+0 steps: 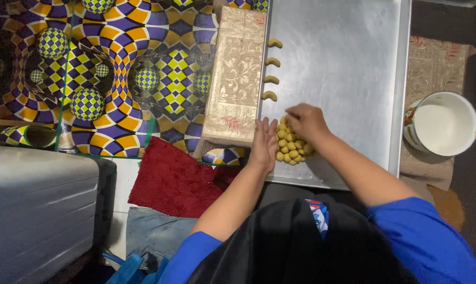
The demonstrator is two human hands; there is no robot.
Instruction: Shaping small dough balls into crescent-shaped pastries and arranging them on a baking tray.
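Dough balls (290,147): a tight yellow heap at the near left corner of the baking tray (348,58), close to its near rim.

Right hand (306,122): rests on the far side of the heap, fingers curled together over the top balls; whether it pinches one cannot be told.

Left hand (263,144): lies flat on the tray's left edge, fingers straight and together, just beside the heap, holding nothing.

Crescents (271,69): four curved dough pieces in a line along the tray's left rim, farther off than the hands, spaced apart.

Tray: bare metal across the middle, right and far parts, wide open room.

Gold cloth (235,73): a folded patterned strip touching the tray's left rim.

White bowl (444,125): to the right, off the tray, on a brown mat.

Red towel (172,179): near left, on the patterned floor covering (117,63).

Grey case (38,210): far left, near corner.
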